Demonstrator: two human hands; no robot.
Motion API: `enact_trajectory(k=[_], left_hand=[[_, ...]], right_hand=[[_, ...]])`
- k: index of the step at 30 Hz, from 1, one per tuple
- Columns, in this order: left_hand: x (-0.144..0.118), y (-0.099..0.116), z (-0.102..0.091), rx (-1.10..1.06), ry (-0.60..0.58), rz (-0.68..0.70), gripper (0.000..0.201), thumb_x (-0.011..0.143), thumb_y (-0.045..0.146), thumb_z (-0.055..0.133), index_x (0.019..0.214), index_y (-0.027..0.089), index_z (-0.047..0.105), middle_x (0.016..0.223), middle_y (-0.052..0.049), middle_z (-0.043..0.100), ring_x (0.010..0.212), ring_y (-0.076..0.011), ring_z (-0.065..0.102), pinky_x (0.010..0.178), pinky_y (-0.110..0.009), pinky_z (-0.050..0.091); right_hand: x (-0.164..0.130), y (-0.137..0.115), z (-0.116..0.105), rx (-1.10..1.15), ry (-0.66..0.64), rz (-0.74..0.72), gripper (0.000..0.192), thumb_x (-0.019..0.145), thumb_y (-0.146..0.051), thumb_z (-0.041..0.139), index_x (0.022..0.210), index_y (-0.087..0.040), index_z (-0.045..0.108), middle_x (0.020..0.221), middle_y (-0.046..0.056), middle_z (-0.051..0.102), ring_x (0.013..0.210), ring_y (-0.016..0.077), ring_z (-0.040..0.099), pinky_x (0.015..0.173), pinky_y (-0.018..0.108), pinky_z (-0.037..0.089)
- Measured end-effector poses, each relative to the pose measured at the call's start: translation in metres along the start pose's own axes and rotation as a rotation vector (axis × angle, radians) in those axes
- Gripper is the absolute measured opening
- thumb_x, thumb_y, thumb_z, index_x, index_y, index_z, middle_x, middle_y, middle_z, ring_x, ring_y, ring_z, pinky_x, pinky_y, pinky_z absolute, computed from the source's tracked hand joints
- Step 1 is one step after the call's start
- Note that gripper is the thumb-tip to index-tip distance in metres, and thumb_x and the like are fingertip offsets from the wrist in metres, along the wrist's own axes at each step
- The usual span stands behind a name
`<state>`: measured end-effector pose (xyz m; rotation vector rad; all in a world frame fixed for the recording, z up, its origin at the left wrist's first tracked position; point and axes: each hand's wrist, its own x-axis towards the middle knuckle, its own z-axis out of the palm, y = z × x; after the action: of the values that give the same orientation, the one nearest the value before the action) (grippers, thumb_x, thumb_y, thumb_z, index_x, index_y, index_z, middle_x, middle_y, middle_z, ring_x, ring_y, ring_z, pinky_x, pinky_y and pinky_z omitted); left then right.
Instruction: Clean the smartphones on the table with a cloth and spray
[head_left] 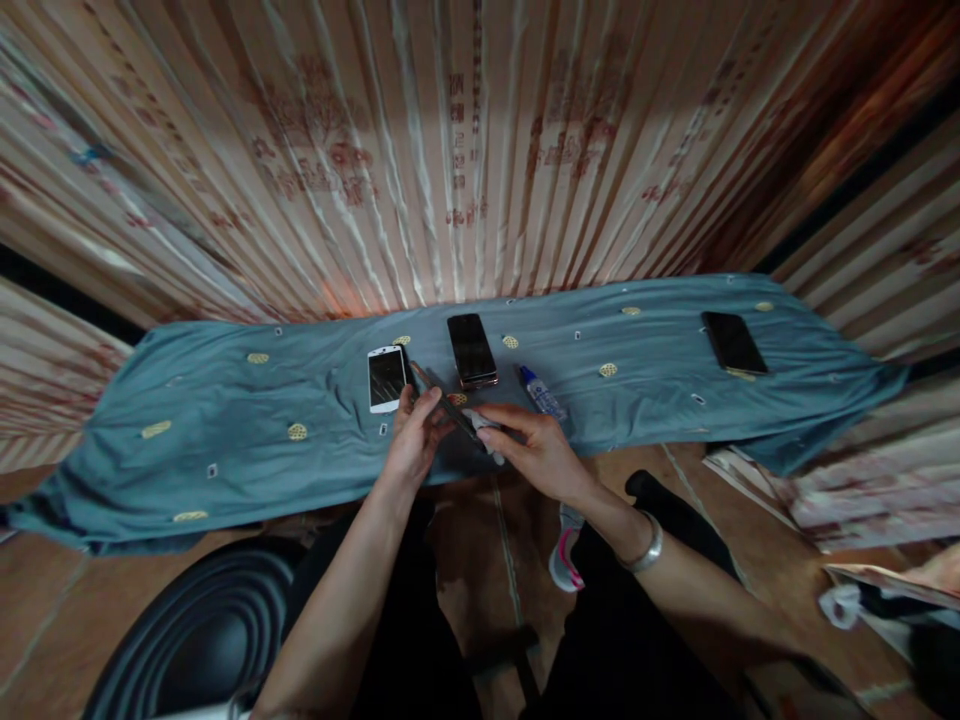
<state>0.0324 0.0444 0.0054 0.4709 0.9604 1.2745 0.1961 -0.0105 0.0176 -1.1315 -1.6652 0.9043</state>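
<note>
While both hands meet at lower centre frame, left hand (413, 440) and right hand (534, 450) pinch a thin dark phone (448, 408) edgewise between them. Likely light, stiff, slick, fragile glass; grip edges. Beyond: white phone (386, 379), glue tube (543, 394), blue cloth (225, 420).

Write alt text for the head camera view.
Two hands, left hand and right hand, hold a dark phone over a blue cloth. On the cloth lie a white phone, two black phones and a small bottle.
</note>
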Motion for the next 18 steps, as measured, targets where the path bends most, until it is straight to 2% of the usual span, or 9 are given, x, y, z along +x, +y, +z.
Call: enact_trajectory(k=[2,6,9,14,16,18], left_hand=[[-0.001,-0.003,0.002,0.018,0.034,0.030,0.072,0.060,0.017,0.083,0.122,0.029,0.046,0.091,0.005,0.066,0.076,-0.0126,0.067,0.069,-0.026,0.051],[-0.002,-0.009,0.005,0.069,0.047,0.094,0.090,0.059,0.012,0.082,0.136,0.033,0.040,0.117,-0.001,0.063,0.085,-0.0133,0.066,0.071,-0.025,0.052],[-0.001,-0.011,0.005,0.101,0.045,0.138,0.096,0.059,0.011,0.082,0.141,0.035,0.038,0.130,-0.004,0.057,0.087,-0.0132,0.066,0.075,-0.025,0.052],[0.002,-0.008,0.002,0.086,0.077,0.138,0.084,0.066,0.017,0.080,0.139,0.034,0.041,0.140,-0.004,0.052,0.097,-0.0134,0.065,0.078,-0.024,0.051],[0.003,-0.007,0.001,0.045,0.113,0.123,0.072,0.067,0.017,0.079,0.131,0.031,0.049,0.140,-0.004,0.052,0.107,-0.0141,0.063,0.082,-0.023,0.050],[0.003,-0.008,0.000,0.011,0.103,0.102,0.052,0.067,0.018,0.079,0.115,0.024,0.059,0.131,-0.006,0.060,0.112,-0.0151,0.061,0.088,-0.023,0.047]], right_hand=[[0.001,-0.001,-0.001,-0.057,-0.034,0.014,0.027,0.088,-0.029,0.062,0.113,-0.024,0.069,0.115,0.004,0.072,0.107,0.0208,0.067,0.094,0.035,0.050],[0.001,-0.003,0.004,-0.238,-0.136,0.052,0.022,0.087,-0.026,0.060,0.106,-0.020,0.070,0.101,0.005,0.074,0.092,0.0205,0.069,0.082,0.030,0.051],[0.001,0.000,0.010,-0.307,-0.120,0.062,0.022,0.087,-0.021,0.057,0.105,-0.019,0.069,0.096,0.005,0.074,0.089,0.0200,0.068,0.080,0.029,0.049],[0.003,0.007,0.012,-0.238,-0.058,0.048,0.030,0.086,-0.022,0.054,0.112,-0.019,0.067,0.097,0.004,0.072,0.087,0.0182,0.067,0.080,0.027,0.048],[0.005,0.010,0.010,-0.175,-0.029,0.065,0.032,0.087,-0.025,0.052,0.114,-0.019,0.067,0.090,0.002,0.071,0.079,0.0163,0.066,0.074,0.025,0.048],[0.008,0.013,0.007,-0.112,0.009,0.093,0.032,0.088,-0.029,0.051,0.113,-0.019,0.068,0.080,-0.001,0.068,0.071,0.0142,0.063,0.068,0.024,0.047]])
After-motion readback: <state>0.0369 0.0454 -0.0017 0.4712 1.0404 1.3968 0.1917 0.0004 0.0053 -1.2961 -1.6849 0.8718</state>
